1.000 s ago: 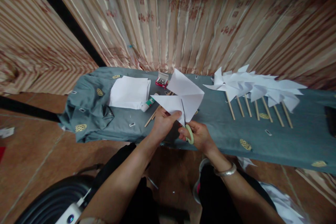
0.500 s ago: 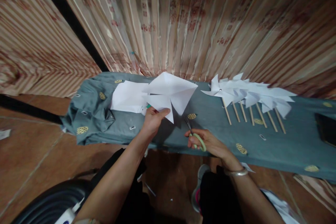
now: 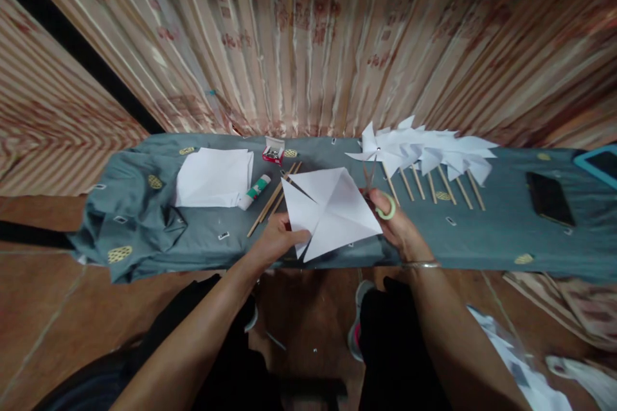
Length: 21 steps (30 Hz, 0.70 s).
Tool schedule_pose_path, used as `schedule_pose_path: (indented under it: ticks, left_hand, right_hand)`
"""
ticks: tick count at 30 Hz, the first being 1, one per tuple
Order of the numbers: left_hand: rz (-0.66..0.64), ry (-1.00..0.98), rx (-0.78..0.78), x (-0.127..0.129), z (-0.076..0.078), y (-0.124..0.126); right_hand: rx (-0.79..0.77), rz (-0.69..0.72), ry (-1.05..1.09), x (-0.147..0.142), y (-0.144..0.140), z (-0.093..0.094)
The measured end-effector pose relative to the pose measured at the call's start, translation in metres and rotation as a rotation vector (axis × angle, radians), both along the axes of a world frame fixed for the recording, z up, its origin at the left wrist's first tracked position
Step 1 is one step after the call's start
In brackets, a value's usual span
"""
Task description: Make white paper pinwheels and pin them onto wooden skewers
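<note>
The left hand (image 3: 278,239) pinches slit paper (image 3: 335,213), likely to steady it; the right hand (image 3: 398,225) grips scissors (image 3: 391,210), blades clear of it.

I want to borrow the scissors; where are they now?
In the head view, the scissors are in the person's right hand, by the right edge of the cut white paper.

I see matt white paper (image 3: 337,218) in the left hand (image 3: 278,239), smooth but for faint creases; beyond that hand, the sticks (image 3: 265,209) look like plain, dull wood. The scissors (image 3: 392,207) in the right hand (image 3: 399,226) show me metal blades and smooth plastic handles; the bangle (image 3: 421,264) behind that hand is shiny metal. Beneath both hands I have wrinkled cloth (image 3: 463,247).
</note>
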<state>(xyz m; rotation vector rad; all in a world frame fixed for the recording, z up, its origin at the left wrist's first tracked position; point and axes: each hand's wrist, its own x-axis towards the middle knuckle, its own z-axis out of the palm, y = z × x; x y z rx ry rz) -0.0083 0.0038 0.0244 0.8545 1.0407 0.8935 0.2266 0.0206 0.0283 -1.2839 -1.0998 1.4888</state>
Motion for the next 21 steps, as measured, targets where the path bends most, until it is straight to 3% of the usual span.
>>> schedule_pose_path:
  ticks: [3, 7, 15, 19, 21]
  left_hand:
    - [-0.037, 0.056, 0.001, -0.001, 0.0, -0.002]
    - [0.031, 0.02, -0.005, -0.005, 0.003, 0.001]
    - [0.282, -0.417, -0.04, -0.003, 0.014, 0.003]
    - [0.221, -0.422, -0.078, 0.009, 0.011, -0.003]
    - [0.26, -0.438, -0.089, 0.015, 0.011, -0.005]
  right_hand:
    - [-0.062, 0.033, 0.039, -0.001, -0.003, 0.005]
    - [-0.072, -0.012, 0.088, -0.009, -0.002, 0.008]
    - [0.117, -0.393, 0.288, -0.036, 0.013, 0.006]
    - [0.144, -0.394, 0.276, -0.057, 0.012, 0.005]
    - [0.145, -0.354, 0.242, -0.069, 0.008, 0.007]
